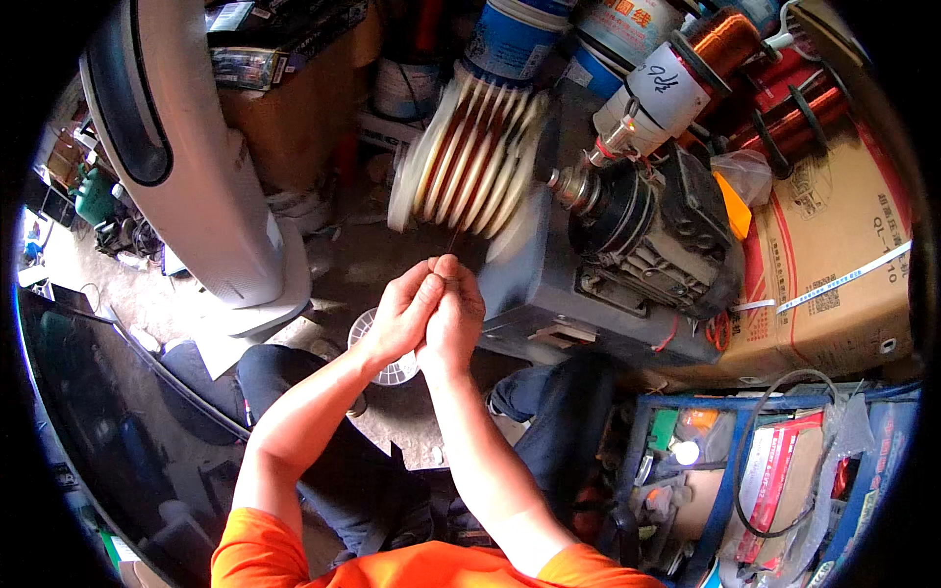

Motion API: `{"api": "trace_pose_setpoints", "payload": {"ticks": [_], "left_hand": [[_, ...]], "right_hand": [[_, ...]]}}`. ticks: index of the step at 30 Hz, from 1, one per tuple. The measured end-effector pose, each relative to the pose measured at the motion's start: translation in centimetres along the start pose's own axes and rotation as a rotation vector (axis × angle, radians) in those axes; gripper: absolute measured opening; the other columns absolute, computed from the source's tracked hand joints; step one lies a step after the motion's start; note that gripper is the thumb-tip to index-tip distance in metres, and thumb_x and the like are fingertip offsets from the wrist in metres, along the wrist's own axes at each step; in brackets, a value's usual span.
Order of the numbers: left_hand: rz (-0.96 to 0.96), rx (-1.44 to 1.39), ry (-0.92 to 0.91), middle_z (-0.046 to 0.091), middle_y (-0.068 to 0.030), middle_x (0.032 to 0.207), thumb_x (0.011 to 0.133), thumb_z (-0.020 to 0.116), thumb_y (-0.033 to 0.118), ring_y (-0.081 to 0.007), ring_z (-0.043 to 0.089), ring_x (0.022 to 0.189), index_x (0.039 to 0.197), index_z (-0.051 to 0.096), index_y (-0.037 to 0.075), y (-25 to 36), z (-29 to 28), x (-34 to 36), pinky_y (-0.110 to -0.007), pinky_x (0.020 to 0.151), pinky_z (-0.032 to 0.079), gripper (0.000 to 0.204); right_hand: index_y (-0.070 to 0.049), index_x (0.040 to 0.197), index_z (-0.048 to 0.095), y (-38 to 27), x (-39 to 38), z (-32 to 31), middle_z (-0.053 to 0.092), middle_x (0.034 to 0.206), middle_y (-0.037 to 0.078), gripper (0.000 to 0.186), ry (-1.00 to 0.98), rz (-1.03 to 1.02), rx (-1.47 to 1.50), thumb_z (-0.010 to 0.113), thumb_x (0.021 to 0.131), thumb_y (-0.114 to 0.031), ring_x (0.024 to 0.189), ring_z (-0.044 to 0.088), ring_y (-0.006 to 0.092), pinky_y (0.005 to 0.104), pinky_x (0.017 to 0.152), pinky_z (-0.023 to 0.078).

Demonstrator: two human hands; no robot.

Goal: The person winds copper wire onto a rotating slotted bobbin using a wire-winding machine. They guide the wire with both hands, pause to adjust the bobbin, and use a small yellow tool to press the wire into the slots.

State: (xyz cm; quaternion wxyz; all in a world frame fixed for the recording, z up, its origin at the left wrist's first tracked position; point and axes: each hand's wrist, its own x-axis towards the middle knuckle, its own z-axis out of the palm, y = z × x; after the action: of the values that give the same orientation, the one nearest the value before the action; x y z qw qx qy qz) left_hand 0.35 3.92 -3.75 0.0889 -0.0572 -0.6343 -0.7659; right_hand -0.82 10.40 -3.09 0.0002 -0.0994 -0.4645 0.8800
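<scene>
In the middle of the head view my left hand (404, 309) and my right hand (454, 316) press together, fingers closed at the tips. A thin copper wire (458, 238) runs down from a grooved winding former (470, 162) into the fingertips of both hands. Pale discs split the former into several grooves, with reddish-brown wire wound between them. Its right end looks smeared, as by motion. The shaft side faces a dark motor (647, 230) mounted on a grey metal housing (529, 284). Where exactly the wire lies inside the fingers is hidden.
Spools of copper wire (730, 44) and paint-type buckets (515, 44) stand behind. A cardboard box (833, 255) is at the right, above a blue-framed tray (637, 431) of small parts. A tall grey appliance (211, 167) stands left. A white round grid (397, 367) lies below my hands.
</scene>
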Motion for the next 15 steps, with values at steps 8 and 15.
{"api": "trace_pose_setpoints", "payload": {"ticks": [8, 15], "left_hand": [[0.025, -0.015, 0.029, 0.059, -0.0047, 0.092, 0.099, 0.044, 0.027, -0.0097, 0.051, 0.087, 0.111, 0.055, -0.002, -0.31, 0.19, 0.07, -0.025, 0.078, 0.044, 0.033], [0.03, -0.008, 0.018, 0.059, -0.0047, 0.091, 0.099, 0.044, 0.029, -0.0101, 0.051, 0.086, 0.109, 0.055, -0.002, -0.32, 0.18, 0.24, -0.026, 0.077, 0.044, 0.034]], "right_hand": [[-0.002, 0.087, 0.064, 0.51, 0.34, -0.42, 0.062, 0.082, 0.0, 0.017, -0.003, -0.013, 0.009, 0.063, 0.089, -0.02, 0.075, 0.054, 0.0069, 0.0209, 0.069, 0.045], [-0.003, 0.084, 0.063, -0.1, 0.18, -0.14, 0.061, 0.078, -0.001, 0.02, -0.035, 0.004, 0.047, 0.064, 0.089, -0.023, 0.072, 0.053, 0.0059, 0.0199, 0.067, 0.044]]}}
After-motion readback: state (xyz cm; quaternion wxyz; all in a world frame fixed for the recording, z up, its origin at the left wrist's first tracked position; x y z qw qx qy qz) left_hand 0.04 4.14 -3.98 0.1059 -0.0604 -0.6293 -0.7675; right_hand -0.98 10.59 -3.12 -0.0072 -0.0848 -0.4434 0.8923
